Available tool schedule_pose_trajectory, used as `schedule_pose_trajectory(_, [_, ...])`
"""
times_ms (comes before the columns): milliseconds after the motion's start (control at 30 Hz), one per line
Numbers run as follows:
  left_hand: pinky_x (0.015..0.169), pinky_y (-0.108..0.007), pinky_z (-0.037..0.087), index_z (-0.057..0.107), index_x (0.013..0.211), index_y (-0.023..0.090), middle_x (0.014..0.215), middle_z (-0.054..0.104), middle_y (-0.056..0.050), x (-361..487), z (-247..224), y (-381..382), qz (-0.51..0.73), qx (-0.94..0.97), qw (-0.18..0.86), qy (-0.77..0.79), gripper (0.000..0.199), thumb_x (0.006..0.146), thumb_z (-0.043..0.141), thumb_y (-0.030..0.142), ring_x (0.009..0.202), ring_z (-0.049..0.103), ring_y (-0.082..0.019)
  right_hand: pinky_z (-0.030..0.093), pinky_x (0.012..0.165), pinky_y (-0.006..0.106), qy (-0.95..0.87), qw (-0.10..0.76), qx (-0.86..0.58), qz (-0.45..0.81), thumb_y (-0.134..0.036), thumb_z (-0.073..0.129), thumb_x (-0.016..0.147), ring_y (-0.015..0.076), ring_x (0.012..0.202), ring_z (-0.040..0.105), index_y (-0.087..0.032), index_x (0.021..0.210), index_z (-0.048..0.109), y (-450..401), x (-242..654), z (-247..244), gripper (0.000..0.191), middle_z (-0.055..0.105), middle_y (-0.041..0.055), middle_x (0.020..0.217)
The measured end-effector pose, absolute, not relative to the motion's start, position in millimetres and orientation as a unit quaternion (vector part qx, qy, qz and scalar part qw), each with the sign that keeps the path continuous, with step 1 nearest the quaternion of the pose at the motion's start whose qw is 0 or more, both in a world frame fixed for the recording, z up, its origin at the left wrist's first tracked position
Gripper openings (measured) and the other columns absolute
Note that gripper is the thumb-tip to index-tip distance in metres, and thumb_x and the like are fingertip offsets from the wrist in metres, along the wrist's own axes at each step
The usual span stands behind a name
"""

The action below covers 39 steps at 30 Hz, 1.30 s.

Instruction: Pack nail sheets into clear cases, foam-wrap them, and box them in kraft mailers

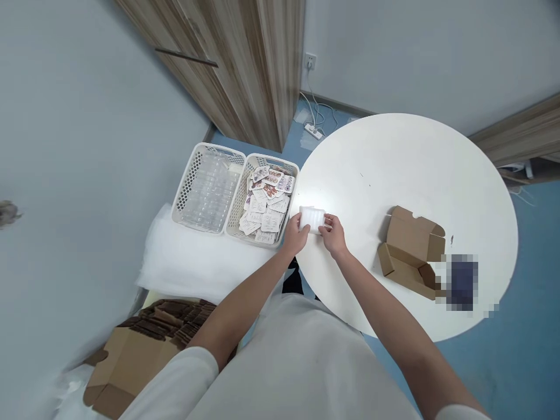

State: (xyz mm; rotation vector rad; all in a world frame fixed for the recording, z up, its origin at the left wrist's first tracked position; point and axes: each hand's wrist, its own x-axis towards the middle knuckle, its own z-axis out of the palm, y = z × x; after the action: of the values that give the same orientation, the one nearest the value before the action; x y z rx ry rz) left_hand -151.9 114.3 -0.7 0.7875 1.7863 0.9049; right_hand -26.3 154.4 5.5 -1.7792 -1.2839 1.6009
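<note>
A small white wrapped packet [312, 220] is held between my two hands over the left edge of the round white table [406, 169]. My left hand [296, 234] grips its left side, thumb on top. On the right side, my right hand [333, 234] pinches the packet with thumb and fingers. Just left of my hands stands a white basket [233, 224] full of printed cards [272, 220]. Beside that one, another white basket [177, 205] holds clear plastic cases [210, 189].
An open cardboard box [409, 256] lies on the table's right part, next to a blurred dark item [462, 283]. White foam sheets [188, 256] lie below the baskets. Flattened cardboard boxes [135, 359] are at the lower left. A power strip [313, 131] rests on the floor.
</note>
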Motion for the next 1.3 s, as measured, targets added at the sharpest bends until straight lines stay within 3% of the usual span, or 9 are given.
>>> schedule_pose_trajectory(300, [0.083, -0.033, 0.043, 0.047, 0.117, 0.018, 0.117, 0.052, -0.009, -107, 45, 112, 0.476, 0.325, 0.466, 0.671, 0.043, 0.075, 0.050, 0.024, 0.102, 0.050, -0.019, 0.045, 0.073, 0.032, -0.524, 0.280, -0.604, 0.531, -0.023, 0.051, 0.068, 0.0138, 0.080, 0.054, -0.023, 0.108, 0.045, 156, 23, 48, 0.041, 0.054, 0.0047, 0.109])
schedule_pose_trajectory(533, [0.082, -0.035, 0.044, 0.047, 0.118, 0.019, 0.123, 0.049, -0.009, -22, 79, 121, 0.489, 0.420, 0.505, 0.574, 0.044, 0.075, 0.050, 0.027, 0.104, 0.049, -0.021, 0.047, 0.072, 0.033, -0.539, 0.358, -0.594, 0.477, -0.023, 0.051, 0.069, 0.0155, 0.083, 0.056, -0.022, 0.110, 0.044, 151, 128, 87, 0.041, 0.052, 0.0070, 0.113])
schedule_pose_trajectory(700, [0.088, -0.035, 0.041, 0.044, 0.121, 0.019, 0.124, 0.049, -0.009, 45, 86, 121, 0.426, 0.497, 0.546, 0.523, 0.046, 0.076, 0.050, 0.029, 0.106, 0.049, -0.021, 0.046, 0.074, 0.034, -0.526, 0.379, -0.639, 0.414, -0.022, 0.050, 0.068, 0.0170, 0.083, 0.058, -0.020, 0.108, 0.045, 132, 204, 92, 0.040, 0.056, 0.0079, 0.109])
schedule_pose_trajectory(867, [0.092, -0.038, 0.037, 0.040, 0.123, 0.020, 0.121, 0.052, -0.008, 78, 83, 106, 0.307, 0.578, 0.530, 0.539, 0.050, 0.075, 0.051, 0.030, 0.107, 0.051, -0.022, 0.046, 0.072, 0.032, -0.524, 0.344, -0.673, 0.392, -0.019, 0.048, 0.068, 0.0151, 0.074, 0.059, -0.020, 0.108, 0.044, 104, 237, 74, 0.040, 0.059, 0.0069, 0.104])
schedule_pose_trajectory(1067, [0.102, -0.056, 0.007, 0.036, 0.122, 0.028, 0.116, 0.057, -0.001, 84, 77, 73, 0.119, 0.643, 0.439, 0.616, 0.051, 0.072, 0.048, 0.031, 0.107, 0.051, -0.025, 0.045, 0.072, 0.031, -0.561, 0.282, -0.672, 0.394, -0.015, 0.047, 0.066, 0.0154, 0.075, 0.058, -0.022, 0.105, 0.042, 74, 239, 38, 0.040, 0.059, 0.0039, 0.098])
schedule_pose_trajectory(1300, [0.101, -0.055, 0.007, 0.019, 0.130, 0.026, 0.126, 0.049, -0.006, 79, 58, 42, 0.050, 0.660, 0.416, 0.624, 0.067, 0.069, 0.046, 0.029, 0.115, 0.045, -0.025, 0.043, 0.068, 0.030, -0.598, 0.214, -0.667, 0.389, -0.014, 0.045, 0.064, 0.0155, 0.074, 0.055, -0.022, 0.097, 0.042, 53, 239, 13, 0.034, 0.056, 0.0018, 0.094])
